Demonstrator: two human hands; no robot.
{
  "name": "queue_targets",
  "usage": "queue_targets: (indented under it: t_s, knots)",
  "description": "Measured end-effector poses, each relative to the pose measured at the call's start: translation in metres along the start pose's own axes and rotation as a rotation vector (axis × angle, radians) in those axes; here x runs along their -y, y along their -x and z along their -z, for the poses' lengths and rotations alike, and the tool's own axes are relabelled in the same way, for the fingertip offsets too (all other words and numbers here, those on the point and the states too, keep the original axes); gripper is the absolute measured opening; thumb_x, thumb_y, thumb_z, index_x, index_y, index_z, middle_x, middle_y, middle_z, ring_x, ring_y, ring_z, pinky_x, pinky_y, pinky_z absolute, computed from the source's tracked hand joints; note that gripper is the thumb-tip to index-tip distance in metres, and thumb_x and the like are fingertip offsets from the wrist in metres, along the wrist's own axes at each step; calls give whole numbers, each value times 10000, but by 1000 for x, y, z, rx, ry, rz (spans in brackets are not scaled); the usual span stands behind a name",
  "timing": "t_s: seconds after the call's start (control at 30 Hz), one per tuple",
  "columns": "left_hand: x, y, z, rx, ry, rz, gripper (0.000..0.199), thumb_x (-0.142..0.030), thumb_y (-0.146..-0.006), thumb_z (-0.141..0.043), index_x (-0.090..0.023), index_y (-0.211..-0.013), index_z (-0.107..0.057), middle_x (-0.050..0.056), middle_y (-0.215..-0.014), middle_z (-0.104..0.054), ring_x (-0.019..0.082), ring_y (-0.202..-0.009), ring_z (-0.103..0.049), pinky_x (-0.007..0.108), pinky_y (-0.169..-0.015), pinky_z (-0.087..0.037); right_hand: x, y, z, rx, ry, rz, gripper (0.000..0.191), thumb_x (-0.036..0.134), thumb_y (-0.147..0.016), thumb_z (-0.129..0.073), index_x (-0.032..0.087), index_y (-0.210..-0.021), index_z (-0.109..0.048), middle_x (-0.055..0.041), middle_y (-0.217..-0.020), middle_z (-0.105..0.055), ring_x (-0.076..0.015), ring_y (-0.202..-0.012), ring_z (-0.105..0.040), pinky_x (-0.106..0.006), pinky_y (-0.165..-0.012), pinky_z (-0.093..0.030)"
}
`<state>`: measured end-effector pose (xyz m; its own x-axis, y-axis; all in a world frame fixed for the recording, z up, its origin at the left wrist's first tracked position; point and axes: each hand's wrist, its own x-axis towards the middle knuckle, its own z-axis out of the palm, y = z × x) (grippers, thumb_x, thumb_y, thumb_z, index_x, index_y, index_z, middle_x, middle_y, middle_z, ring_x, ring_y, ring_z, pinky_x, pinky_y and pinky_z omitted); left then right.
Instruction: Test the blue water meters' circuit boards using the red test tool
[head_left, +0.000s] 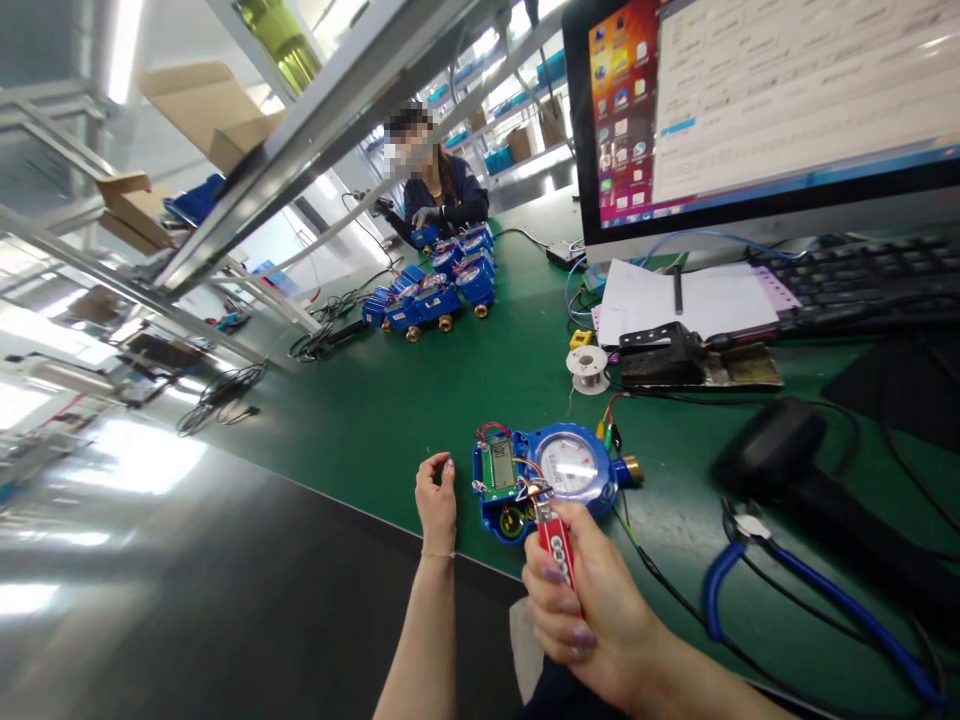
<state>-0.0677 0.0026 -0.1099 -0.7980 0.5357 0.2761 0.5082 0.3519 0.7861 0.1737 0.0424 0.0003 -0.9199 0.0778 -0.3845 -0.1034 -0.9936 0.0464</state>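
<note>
A blue water meter (604, 462) lies on the green bench, its electronics box uncovered on the left side. Inside that box are a small circuit board with a display (499, 466) and thin coloured wires. My right hand (592, 600) is wrapped around a red lighter (556, 552), whose metal top is at the wires. A small bright glow shows there, apparently its flame. Left of the meter, my left hand (436, 505) rests near the bench edge, apart from the meter. Its fingers are loosely bent, with nothing visible in them.
Blue-handled cutters (724, 590) and a black barcode scanner (780, 450) lie at right. Behind the meter are a solder spool (587, 370), papers (645, 300), a keyboard (885, 280) and a monitor (772, 120). Several blue meters (435, 298) stand farther back, before a seated person (450, 190).
</note>
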Motion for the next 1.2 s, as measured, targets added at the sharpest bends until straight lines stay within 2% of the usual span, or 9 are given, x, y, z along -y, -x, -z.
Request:
queue_targets:
  t_s: [0.4,1.2]
  knots:
    - [-2,0,0,3,9,-2,263,-394,-777,-533,-188,-927,-600,68,-948,-628,208,-890,-582,364,-808,-458,-1,-1,0,64,24,-31,677,505,-900,-82,166,-417,-415,57,-314,-235,-36,-221,-163,-146,-266,-85]
    - [-4,0,0,-15,19,-16,272,-375,-743,-564,-171,-914,-623,67,-896,-644,203,-849,-599,353,-789,-478,-2,-2,1,75,9,-16,647,499,-899,-105,167,-421,-387,59,-316,-235,-36,-226,-161,-147,-274,-85]
